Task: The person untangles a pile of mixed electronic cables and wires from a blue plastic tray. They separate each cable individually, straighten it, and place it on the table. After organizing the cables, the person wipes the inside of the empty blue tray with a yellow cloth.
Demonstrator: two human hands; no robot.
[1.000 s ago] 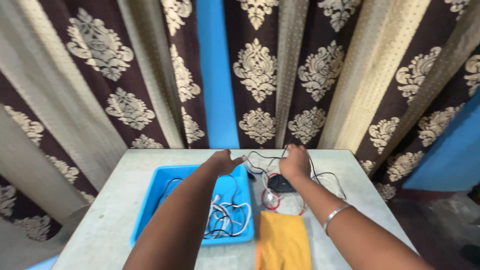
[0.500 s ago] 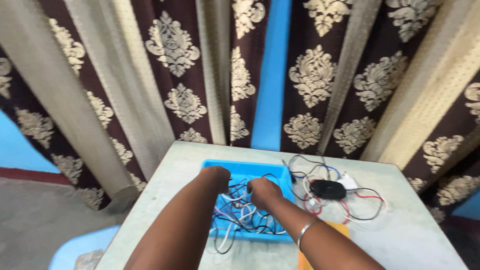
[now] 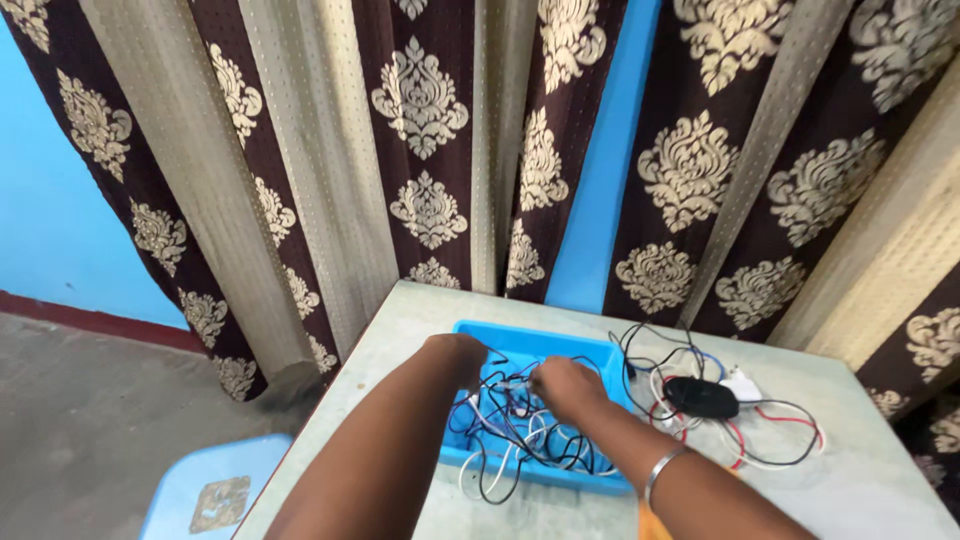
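Cables [image 3: 520, 435] lie tangled in the blue tray [image 3: 560, 345] on the bench [image 3: 400, 330], your left hand [image 3: 460, 358] and right hand [image 3: 565, 388] both pinched on strands, separating them, while other leads [image 3: 740, 420] sprawl right.

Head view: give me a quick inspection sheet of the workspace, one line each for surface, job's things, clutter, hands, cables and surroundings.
Surface: pale grey-green tabletop, bare at its near right part.
Job's things: shallow bright blue plastic tray holding a tangle of black and white wires.
Clutter: black oval device and small white plug lying right of the tray; an orange thing at the bottom edge, mostly cut off.
Hands: left hand and right hand both in the tangle, fingers among the wires; grip unclear.
Cables: second loose bundle of black, white and red wires around the device; some wires hang over the tray's near rim.
Surroundings: brown and beige patterned curtains, blue wall, light blue stool on the floor.
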